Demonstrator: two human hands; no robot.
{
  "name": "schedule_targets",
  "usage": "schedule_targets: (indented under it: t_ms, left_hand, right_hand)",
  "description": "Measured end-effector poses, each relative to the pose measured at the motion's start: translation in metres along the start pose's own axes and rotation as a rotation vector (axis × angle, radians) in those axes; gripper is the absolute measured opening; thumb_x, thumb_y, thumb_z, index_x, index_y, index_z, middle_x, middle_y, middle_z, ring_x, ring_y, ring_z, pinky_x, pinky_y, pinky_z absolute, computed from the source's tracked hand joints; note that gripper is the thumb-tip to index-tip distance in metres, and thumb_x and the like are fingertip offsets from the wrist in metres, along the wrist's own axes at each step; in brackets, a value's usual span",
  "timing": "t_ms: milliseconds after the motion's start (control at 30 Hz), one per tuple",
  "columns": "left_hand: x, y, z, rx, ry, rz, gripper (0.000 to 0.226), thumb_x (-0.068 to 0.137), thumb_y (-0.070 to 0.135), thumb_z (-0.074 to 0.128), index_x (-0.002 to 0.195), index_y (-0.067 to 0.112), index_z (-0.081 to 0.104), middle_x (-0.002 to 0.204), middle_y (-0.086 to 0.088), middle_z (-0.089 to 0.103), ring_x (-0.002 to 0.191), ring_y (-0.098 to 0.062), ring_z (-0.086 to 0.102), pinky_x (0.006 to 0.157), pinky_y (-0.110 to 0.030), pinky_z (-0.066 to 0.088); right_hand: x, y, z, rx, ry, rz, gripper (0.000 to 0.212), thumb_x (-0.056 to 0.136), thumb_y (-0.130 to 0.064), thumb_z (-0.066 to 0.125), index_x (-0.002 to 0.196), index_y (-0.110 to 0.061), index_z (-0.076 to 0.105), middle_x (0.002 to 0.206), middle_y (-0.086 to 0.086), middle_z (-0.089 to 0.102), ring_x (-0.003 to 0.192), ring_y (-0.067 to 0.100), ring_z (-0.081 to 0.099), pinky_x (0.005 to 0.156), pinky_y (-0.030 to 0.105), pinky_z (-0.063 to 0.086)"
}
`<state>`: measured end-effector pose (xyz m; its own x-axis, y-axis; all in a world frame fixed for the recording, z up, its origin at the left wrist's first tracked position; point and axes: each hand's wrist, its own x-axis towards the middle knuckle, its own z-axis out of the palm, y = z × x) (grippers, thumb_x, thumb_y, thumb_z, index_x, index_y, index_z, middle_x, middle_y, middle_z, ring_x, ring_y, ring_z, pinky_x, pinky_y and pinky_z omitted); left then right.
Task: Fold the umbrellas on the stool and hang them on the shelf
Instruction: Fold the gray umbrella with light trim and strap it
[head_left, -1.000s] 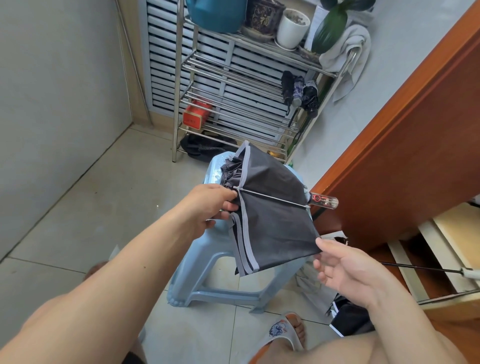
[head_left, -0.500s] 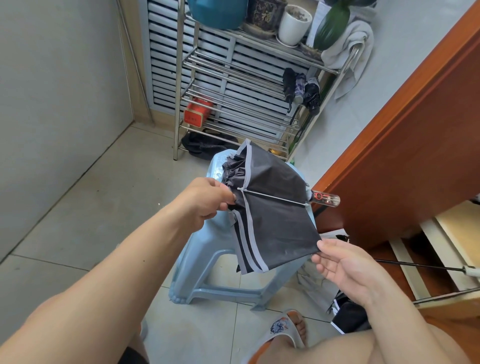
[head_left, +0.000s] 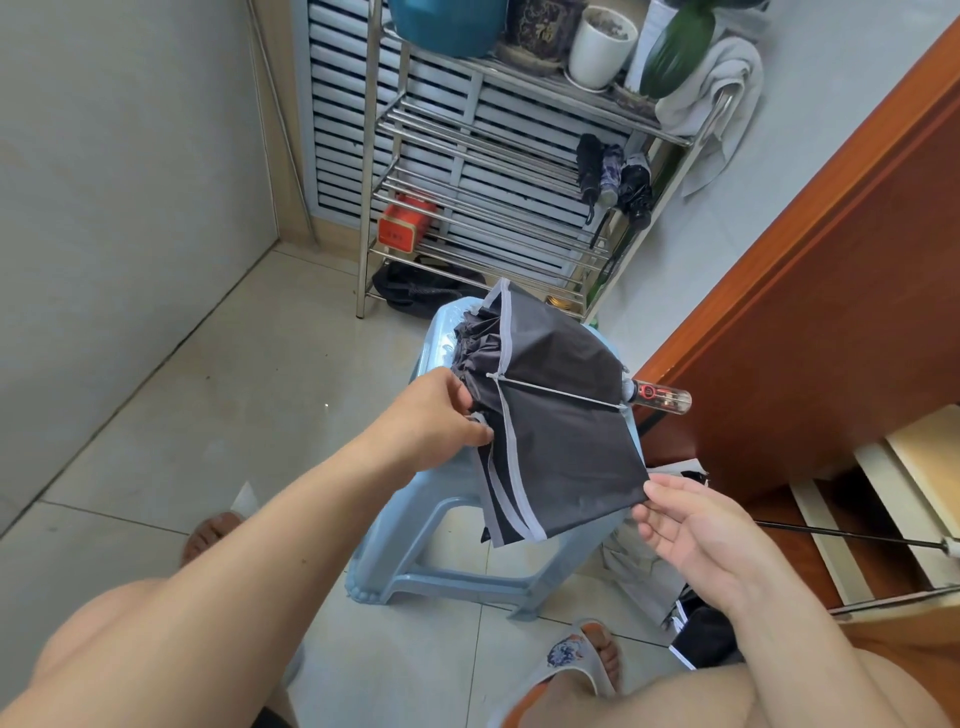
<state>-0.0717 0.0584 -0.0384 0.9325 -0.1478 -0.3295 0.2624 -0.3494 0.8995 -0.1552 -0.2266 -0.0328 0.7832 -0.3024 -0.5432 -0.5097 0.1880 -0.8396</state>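
A collapsed black umbrella (head_left: 561, 415) with grey edging and a clear handle (head_left: 662, 397) hangs over the pale blue plastic stool (head_left: 415, 551). My left hand (head_left: 441, 415) grips the bunched top end of its canopy. My right hand (head_left: 691, 530) pinches the lower right corner of the cloth between thumb and fingertips, its other fingers relaxed. A metal shelf rack (head_left: 374, 171) stands behind the stool. Three folded umbrellas (head_left: 615, 176) hang from its right side.
Pots, a blue tub and a white towel (head_left: 722, 93) sit on the rack's top; a red box (head_left: 402, 228) is on a lower rung and a black bag (head_left: 415, 288) under it. A wooden door (head_left: 810, 312) stands at right, another umbrella's shaft (head_left: 852, 535) beside it.
My right hand rose to the canopy's lower right corner and took hold of it. My left hand kept its grip on the umbrella's top.
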Motion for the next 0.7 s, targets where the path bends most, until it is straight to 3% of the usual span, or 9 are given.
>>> schedule_targets:
  t_ms: [133, 233, 367, 500, 567, 633, 700]
  left_hand:
    - [0.005, -0.003, 0.007, 0.048, 0.14, 0.078, 0.023, 0.087, 0.005, 0.076, 0.084, 0.016, 0.057, 0.074, 0.001, 0.058, 0.065, -0.018, 0.05, 0.047, -0.016, 0.035]
    - [0.011, -0.004, 0.001, -0.028, 0.198, 0.097, 0.012, 0.09, 0.008, 0.075, 0.084, 0.01, 0.066, 0.071, 0.0, 0.061, 0.061, -0.015, 0.052, 0.043, -0.009, 0.034]
    - [0.02, -0.007, -0.001, -0.016, 0.231, 0.071, 0.016, 0.092, 0.014, 0.073, 0.078, 0.014, 0.065, 0.064, 0.002, 0.058, 0.055, -0.014, 0.048, 0.047, -0.02, 0.035]
    - [0.03, -0.011, 0.001, -0.006, 0.277, 0.023, 0.015, 0.089, 0.016, 0.07, 0.076, 0.018, 0.063, 0.068, 0.002, 0.065, 0.063, -0.022, 0.056, 0.057, -0.027, 0.041]
    - [0.03, -0.01, 0.002, 0.057, 0.301, 0.022, 0.009, 0.089, 0.02, 0.066, 0.081, 0.022, 0.061, 0.074, 0.003, 0.067, 0.072, -0.023, 0.062, 0.062, -0.03, 0.045]
    - [0.029, -0.008, 0.002, 0.094, 0.311, 0.044, 0.013, 0.09, 0.021, 0.064, 0.087, 0.027, 0.053, 0.078, 0.004, 0.064, 0.076, -0.022, 0.061, 0.062, -0.032, 0.042]
    - [0.028, -0.007, 0.002, 0.097, 0.318, 0.144, 0.022, 0.087, 0.015, 0.062, 0.092, 0.03, 0.048, 0.084, 0.005, 0.056, 0.074, -0.017, 0.054, 0.059, -0.032, 0.037]
  right_hand:
    - [0.0, -0.001, 0.002, 0.044, 0.011, -0.019, 0.021, 0.097, 0.0, 0.061, 0.118, -0.003, 0.06, 0.09, 0.012, 0.071, 0.066, 0.016, 0.07, 0.059, 0.026, 0.057]
    - [0.0, -0.004, 0.005, 0.058, 0.015, -0.032, 0.012, 0.097, 0.0, 0.059, 0.107, -0.007, 0.06, 0.083, 0.008, 0.072, 0.065, 0.014, 0.069, 0.062, 0.026, 0.056]
    - [0.0, -0.005, 0.007, 0.059, 0.015, -0.028, 0.009, 0.098, 0.0, 0.06, 0.103, -0.007, 0.059, 0.084, 0.009, 0.07, 0.067, 0.015, 0.069, 0.061, 0.025, 0.058]
    - [0.002, -0.001, 0.007, -0.084, 0.029, -0.014, 0.012, 0.098, -0.004, 0.063, 0.11, -0.003, 0.061, 0.093, 0.015, 0.07, 0.073, 0.02, 0.069, 0.071, 0.033, 0.055]
    - [0.002, -0.003, 0.011, -0.356, 0.154, -0.116, 0.015, 0.097, -0.009, 0.065, 0.112, -0.006, 0.063, 0.097, 0.014, 0.072, 0.077, 0.021, 0.068, 0.073, 0.037, 0.055]
    - [-0.001, -0.015, 0.022, -0.649, 0.346, -0.336, 0.012, 0.094, -0.014, 0.068, 0.105, -0.015, 0.066, 0.094, 0.004, 0.07, 0.083, 0.02, 0.067, 0.079, 0.038, 0.055]
    - [-0.009, -0.033, 0.041, -0.762, 0.321, -0.586, 0.008, 0.091, -0.014, 0.068, 0.093, -0.021, 0.069, 0.087, -0.008, 0.068, 0.086, 0.007, 0.063, 0.077, 0.024, 0.05]
